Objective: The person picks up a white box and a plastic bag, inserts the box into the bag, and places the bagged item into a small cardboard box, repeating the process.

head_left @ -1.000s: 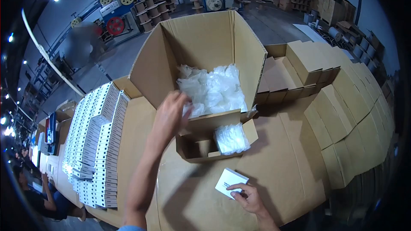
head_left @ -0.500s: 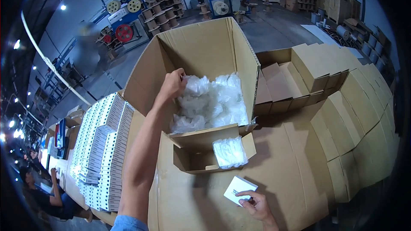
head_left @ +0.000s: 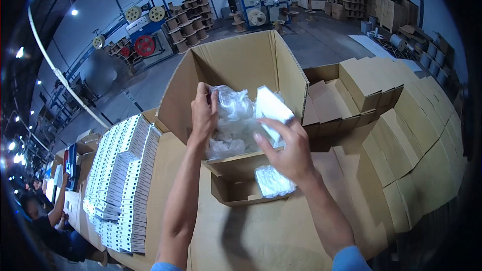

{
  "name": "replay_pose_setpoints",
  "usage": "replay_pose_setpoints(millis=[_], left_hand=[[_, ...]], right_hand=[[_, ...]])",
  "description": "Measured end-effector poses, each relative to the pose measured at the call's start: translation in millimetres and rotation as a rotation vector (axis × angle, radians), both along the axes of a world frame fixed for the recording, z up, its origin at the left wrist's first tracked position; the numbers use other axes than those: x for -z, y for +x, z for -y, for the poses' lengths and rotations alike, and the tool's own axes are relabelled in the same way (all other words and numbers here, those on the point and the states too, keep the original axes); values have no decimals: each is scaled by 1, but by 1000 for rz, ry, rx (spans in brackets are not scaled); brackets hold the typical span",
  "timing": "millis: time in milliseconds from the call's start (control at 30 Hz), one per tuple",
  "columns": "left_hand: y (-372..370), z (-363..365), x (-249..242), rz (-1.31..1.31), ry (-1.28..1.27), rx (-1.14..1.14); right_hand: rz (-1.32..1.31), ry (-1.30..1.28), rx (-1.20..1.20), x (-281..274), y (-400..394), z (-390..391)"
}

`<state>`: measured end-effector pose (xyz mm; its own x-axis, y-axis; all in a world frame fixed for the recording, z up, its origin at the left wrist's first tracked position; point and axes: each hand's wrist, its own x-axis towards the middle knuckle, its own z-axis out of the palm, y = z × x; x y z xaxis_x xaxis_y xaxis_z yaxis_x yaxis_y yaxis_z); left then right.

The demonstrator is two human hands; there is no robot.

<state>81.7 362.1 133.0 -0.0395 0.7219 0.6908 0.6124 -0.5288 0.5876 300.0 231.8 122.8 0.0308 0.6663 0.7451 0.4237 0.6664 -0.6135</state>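
Note:
My left hand [head_left: 203,115] is closed on a clear plastic bag [head_left: 234,103] at the left side of the big open carton [head_left: 238,55]. More crumpled clear bags fill the carton's bottom. With fingers and thumb, my right hand [head_left: 292,150] grips a flat white box [head_left: 271,104], tilted over the carton, just right of the bag. In front of the carton stands a small open cardboard box [head_left: 223,193]. A white packet in clear wrap [head_left: 275,180] leans at that box's right end, below my right wrist.
Stacked small white boxes [head_left: 118,180] rise on the left of the cardboard-covered table [head_left: 216,241]. Nested open cardboard boxes [head_left: 422,145] line the right side. A person [head_left: 55,221] works at the far left. Machines [head_left: 263,5] and wooden spools stand beyond.
My right hand has lifted the white box off the table and brought it up over the carton. The left hand has drawn a plastic bag up from the pile.

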Motion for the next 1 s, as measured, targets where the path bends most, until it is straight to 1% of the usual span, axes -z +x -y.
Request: replay_pose_setpoints(millis=[100, 167, 200, 233, 300, 400, 500, 533, 633, 667, 700, 767, 800, 867, 900, 933, 967, 1000], left_hand=[[0, -4, 12, 22, 5, 46], [3, -3, 16, 1, 1, 63], [5, -4, 16, 5, 44, 95], [7, -5, 17, 3, 19, 78], [11, -10, 18, 13, -18, 7], [12, -23, 25, 155, 61, -20], [3, -37, 29, 275, -79, -76], [-1, -40, 29, 280, -160, -94], [-5, -43, 36, 306, -222, 85], [-5, -37, 36, 292, -300, 148], [-6, -31, 35, 242, -358, 183], [-11, -25, 33, 146, -466, 260], [-18, -27, 37, 70, -501, 369], [-27, -35, 42, -117, -579, 255], [-28, -36, 40, -211, -616, 193], [-26, -34, 39, -272, -621, 135], [-24, -34, 42, -217, -486, 145], [-22, -34, 47, -163, -351, 157]], right_hand=[[86, 177, 178, 0, -26, -79], [180, 25, -58, 17, -25, -130], [228, -50, -174, 10, -24, -143], [201, -514, -485, 5, -20, -151], [37, -794, -642, 13, -28, -157], [-60, -901, -741, 27, -31, -157], [-55, -842, -633, 33, -39, -150], [7, -820, -474, 25, -44, -142], [-327, -894, -672, 43, -42, -167], [-325, -832, -600, 47, -40, -169], [-276, -707, -543, 48, -37, -169], [-212, -655, -398, 74, -34, -193], [-252, -643, -358, 75, -31, -192], [-330, -618, -282, 75, -30, -190], [-256, -594, -212, 72, -29, -187], [-182, -568, -143, 68, -26, -184], [-109, -540, -73, 64, -23, -181], [-139, -503, -100, 62, -22, -176]])
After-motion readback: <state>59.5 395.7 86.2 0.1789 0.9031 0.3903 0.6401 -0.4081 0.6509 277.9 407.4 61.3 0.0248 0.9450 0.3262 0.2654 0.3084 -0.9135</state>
